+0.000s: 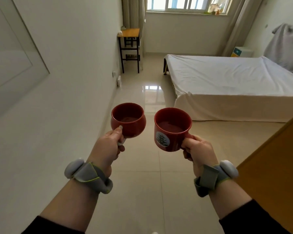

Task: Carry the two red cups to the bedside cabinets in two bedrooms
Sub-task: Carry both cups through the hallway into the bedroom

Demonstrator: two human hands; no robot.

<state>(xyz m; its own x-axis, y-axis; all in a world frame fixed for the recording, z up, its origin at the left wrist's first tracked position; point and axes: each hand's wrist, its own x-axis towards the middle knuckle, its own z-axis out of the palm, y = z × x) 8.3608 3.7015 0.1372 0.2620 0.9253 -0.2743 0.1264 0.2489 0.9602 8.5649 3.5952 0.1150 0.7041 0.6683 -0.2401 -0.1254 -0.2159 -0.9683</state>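
Each hand's fingers pinch a red cup's handle, the left cup [128,119] and right cup [172,129] upright over the floor, with the white cabinet [243,51] well ahead, beyond the bed [227,76], on the right hand's [197,149] side.

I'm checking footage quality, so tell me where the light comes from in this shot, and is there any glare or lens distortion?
Head view: daylight enters through the window at the far end; it throws a bright reflection on the glossy floor tiles near the bed; the wide-angle lens bends the walls and door edge outward; both red cups look sharp.
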